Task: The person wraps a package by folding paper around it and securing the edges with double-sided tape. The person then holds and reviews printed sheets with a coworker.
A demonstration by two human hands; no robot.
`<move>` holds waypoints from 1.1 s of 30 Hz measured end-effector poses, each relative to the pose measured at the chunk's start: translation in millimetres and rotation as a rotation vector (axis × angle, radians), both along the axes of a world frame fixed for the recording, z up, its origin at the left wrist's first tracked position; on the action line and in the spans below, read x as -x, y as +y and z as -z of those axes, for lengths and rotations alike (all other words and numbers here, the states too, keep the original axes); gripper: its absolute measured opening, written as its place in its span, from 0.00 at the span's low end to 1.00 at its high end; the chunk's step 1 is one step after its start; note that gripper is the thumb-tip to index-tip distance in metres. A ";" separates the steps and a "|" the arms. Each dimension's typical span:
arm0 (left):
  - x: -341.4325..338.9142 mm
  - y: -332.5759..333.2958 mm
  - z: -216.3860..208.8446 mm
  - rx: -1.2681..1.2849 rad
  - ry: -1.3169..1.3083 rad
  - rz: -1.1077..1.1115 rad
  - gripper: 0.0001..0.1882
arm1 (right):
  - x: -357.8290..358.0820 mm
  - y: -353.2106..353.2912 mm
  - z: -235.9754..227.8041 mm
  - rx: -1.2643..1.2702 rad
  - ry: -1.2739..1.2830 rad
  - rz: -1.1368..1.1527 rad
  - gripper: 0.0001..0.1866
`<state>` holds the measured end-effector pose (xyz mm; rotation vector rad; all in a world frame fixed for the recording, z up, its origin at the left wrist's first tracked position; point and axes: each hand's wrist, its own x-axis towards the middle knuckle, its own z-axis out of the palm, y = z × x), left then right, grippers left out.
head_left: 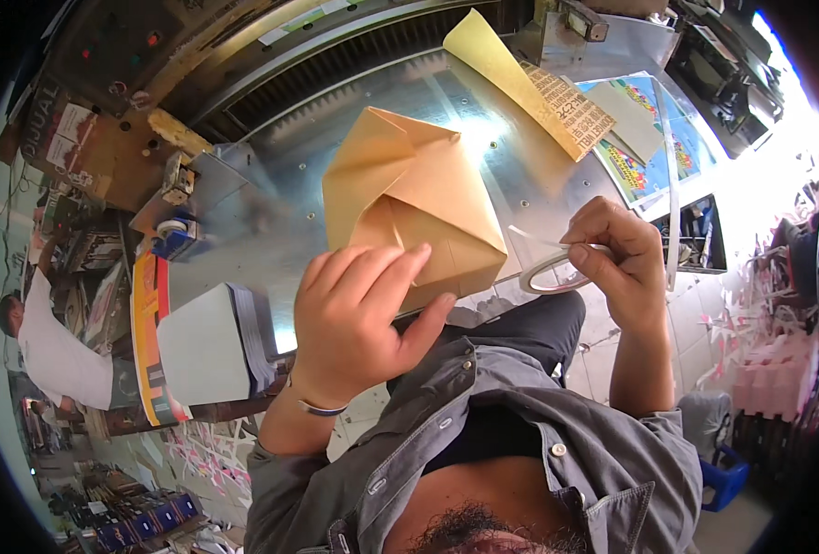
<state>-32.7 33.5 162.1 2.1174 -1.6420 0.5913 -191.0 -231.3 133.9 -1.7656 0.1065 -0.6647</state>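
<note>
A box-shaped package [446, 198] wrapped in tan-brown paper stands at the near edge of the metal table, with its paper folded into triangular flaps on the side toward me. My left hand [363, 305] grips its near left side, fingers on the folded flap and thumb at the lower edge. To the right, my right hand [617, 254] pinches a roll of narrow white tape [557, 274] between thumb and fingers. A short loose strip of the tape sticks out leftward toward the package without touching it.
The metal table [289, 198] has a curled yellow-brown sheet [511, 83] and printed colourful sheets [645, 138] at the far right. A stack of white paper [211, 346] and a blue tape dispenser [175, 237] lie to the left. Further left, a person in white [63, 342] bends over.
</note>
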 end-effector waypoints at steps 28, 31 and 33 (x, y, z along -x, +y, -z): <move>-5.0 -42.5 9.5 0.000 0.290 -0.038 0.61 | -11.1 88.0 8.6 -0.545 0.124 -0.020 0.13; -7.7 -44.9 0.1 0.010 0.344 0.014 0.64 | -13.2 88.3 9.7 -0.621 0.150 -0.078 0.18; -8.8 -44.4 -1.4 0.026 0.344 -0.012 0.67 | -17.1 92.7 11.2 -0.654 0.098 -0.104 0.21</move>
